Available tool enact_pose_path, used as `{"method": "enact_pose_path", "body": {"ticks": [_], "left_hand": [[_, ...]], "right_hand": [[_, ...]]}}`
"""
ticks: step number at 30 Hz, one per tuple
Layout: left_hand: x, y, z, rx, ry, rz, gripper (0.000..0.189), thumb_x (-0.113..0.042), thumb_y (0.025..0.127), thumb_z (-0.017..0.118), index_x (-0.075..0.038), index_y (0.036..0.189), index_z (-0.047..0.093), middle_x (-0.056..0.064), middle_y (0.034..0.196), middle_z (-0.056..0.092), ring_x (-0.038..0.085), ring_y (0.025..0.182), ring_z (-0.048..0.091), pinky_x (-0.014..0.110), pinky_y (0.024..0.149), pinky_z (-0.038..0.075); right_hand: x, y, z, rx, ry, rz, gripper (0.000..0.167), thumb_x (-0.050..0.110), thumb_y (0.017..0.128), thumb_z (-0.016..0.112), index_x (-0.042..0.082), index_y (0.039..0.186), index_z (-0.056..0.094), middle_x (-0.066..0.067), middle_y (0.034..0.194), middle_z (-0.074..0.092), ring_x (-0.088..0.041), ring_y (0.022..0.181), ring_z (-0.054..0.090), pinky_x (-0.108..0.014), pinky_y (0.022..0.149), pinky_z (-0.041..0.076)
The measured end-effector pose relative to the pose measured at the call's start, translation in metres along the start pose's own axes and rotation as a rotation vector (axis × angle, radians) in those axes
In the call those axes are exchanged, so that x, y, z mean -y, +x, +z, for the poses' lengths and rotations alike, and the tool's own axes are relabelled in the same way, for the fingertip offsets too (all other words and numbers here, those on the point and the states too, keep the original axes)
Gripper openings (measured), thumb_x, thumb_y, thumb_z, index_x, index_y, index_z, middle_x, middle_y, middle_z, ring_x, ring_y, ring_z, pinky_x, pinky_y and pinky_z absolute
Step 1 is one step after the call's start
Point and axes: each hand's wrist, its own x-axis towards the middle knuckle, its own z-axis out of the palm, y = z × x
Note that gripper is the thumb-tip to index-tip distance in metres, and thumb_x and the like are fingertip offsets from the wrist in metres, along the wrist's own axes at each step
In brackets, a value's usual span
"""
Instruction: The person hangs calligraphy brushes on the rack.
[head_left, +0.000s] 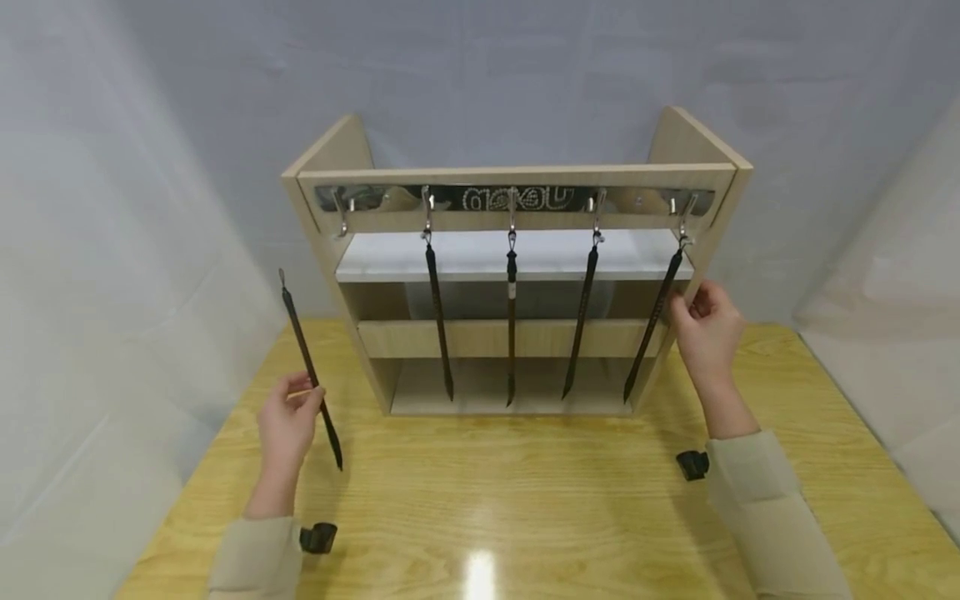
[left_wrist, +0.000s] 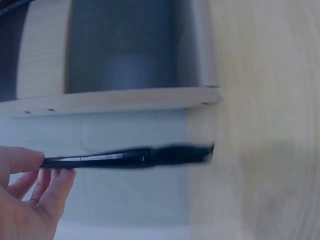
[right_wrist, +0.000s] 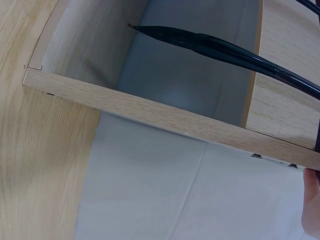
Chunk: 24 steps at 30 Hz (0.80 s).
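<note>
My left hand (head_left: 288, 421) pinches a dark calligraphy brush (head_left: 302, 337) by the lower handle, left of a wooden rack (head_left: 517, 173). Its cord loop points up and its black bristle tip (left_wrist: 182, 154) down. Several matching brushes hang by loops from the metal hook strip (head_left: 513, 198); the leftmost hook (head_left: 343, 223) is bare. With bent fingers, my right hand (head_left: 707, 333) grips the rack's right side panel, close beside the rightmost hanging brush (head_left: 652, 325). The right wrist view shows that brush's tip (right_wrist: 160, 34) and only part of the hand at the edge.
Beneath the rack is a wood-grain table (head_left: 487, 483). A white shelf (head_left: 517, 257) and a wooden crossbar (head_left: 480, 339) span the rack behind the brushes. Pale cloth (head_left: 487, 75) hangs behind and at both sides. Small black devices (head_left: 318, 538) show at both wrists.
</note>
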Motion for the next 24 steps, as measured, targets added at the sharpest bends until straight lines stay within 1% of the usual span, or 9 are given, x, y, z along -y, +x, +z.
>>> {"method": "enact_pose_path", "body": {"ticks": [5, 8, 11, 14, 21, 24], "left_hand": [[-0.016, -0.006, 0.005, -0.098, -0.014, 0.106, 0.025, -0.002, 0.083, 0.057, 0.005, 0.107, 0.054, 0.014, 0.097, 0.057, 0.008, 0.081, 0.052, 0.007, 0.064, 0.040], [-0.027, -0.012, 0.009, -0.137, -0.059, 0.163, 0.023, 0.000, 0.082, 0.059, 0.006, 0.104, 0.055, 0.013, 0.093, 0.058, 0.000, 0.076, 0.051, 0.007, 0.061, 0.041], [-0.038, -0.017, 0.013, -0.144, -0.107, 0.207, 0.021, 0.002, 0.081, 0.059, 0.006, 0.101, 0.056, 0.012, 0.090, 0.058, -0.003, 0.075, 0.051, 0.007, 0.061, 0.042], [-0.046, -0.022, 0.016, -0.132, -0.140, 0.249, 0.020, 0.003, 0.081, 0.059, 0.007, 0.099, 0.057, 0.013, 0.088, 0.059, -0.002, 0.076, 0.053, 0.008, 0.062, 0.044], [-0.061, -0.032, 0.021, -0.135, -0.153, 0.370, 0.018, 0.005, 0.079, 0.061, 0.009, 0.096, 0.059, 0.016, 0.086, 0.060, 0.000, 0.077, 0.054, 0.009, 0.062, 0.045], [-0.065, -0.033, 0.021, -0.135, -0.152, 0.404, 0.018, 0.006, 0.078, 0.061, 0.010, 0.095, 0.059, 0.017, 0.085, 0.061, -0.001, 0.077, 0.053, 0.009, 0.061, 0.044]], "right_hand": [[-0.004, 0.001, 0.001, -0.021, -0.014, -0.025, 0.020, 0.000, 0.078, 0.058, -0.013, 0.093, 0.059, -0.024, 0.087, 0.062, 0.012, 0.069, 0.050, -0.008, 0.064, 0.043], [-0.006, 0.001, 0.001, -0.019, -0.013, -0.039, 0.020, 0.001, 0.078, 0.058, -0.012, 0.093, 0.059, -0.024, 0.086, 0.062, 0.012, 0.069, 0.051, -0.008, 0.064, 0.044], [-0.006, 0.001, 0.002, -0.014, -0.004, -0.049, 0.020, 0.000, 0.078, 0.058, -0.012, 0.093, 0.059, -0.023, 0.085, 0.062, 0.011, 0.069, 0.051, -0.009, 0.064, 0.044], [-0.006, 0.001, 0.002, -0.012, 0.015, -0.049, 0.019, 0.000, 0.078, 0.057, -0.013, 0.093, 0.059, -0.024, 0.085, 0.062, 0.011, 0.070, 0.052, -0.009, 0.064, 0.044], [-0.005, 0.000, 0.002, -0.009, 0.030, -0.049, 0.019, -0.003, 0.078, 0.056, -0.014, 0.093, 0.058, -0.024, 0.085, 0.062, 0.011, 0.069, 0.052, -0.008, 0.063, 0.043], [-0.005, -0.001, 0.002, -0.014, 0.048, -0.046, 0.019, -0.003, 0.078, 0.056, -0.014, 0.093, 0.058, -0.025, 0.085, 0.062, 0.010, 0.069, 0.052, -0.008, 0.063, 0.043]]}}
